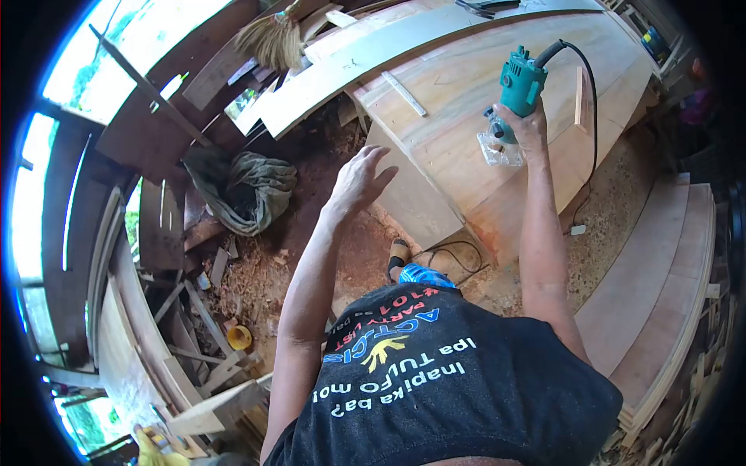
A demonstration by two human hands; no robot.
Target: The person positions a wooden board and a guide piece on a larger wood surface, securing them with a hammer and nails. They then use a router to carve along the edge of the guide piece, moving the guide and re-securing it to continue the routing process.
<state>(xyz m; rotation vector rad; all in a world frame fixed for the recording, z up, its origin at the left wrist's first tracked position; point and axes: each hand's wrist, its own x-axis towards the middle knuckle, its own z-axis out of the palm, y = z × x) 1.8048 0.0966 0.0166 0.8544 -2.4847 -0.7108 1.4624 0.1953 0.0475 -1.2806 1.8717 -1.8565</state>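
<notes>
My right hand (530, 130) is wrapped around the lower body of a teal trim router (521, 81). The router stands upright over a wooden tabletop (458, 147), its clear plastic base (500, 150) at or just above the wood; contact is hard to tell. From its top a black cord (594, 101) loops down to the right. My left hand (359, 180) hangs in the air off the tabletop's left edge, fingers apart and holding nothing.
On the tabletop lie a thin pale strip (404, 94) and a wooden block (581, 99). A broom (270, 40) and a long white board (342, 68) are beyond. Crumpled cloth (252, 190) is left, curved panels (660, 264) right. Cord coils lie near my foot (399, 255).
</notes>
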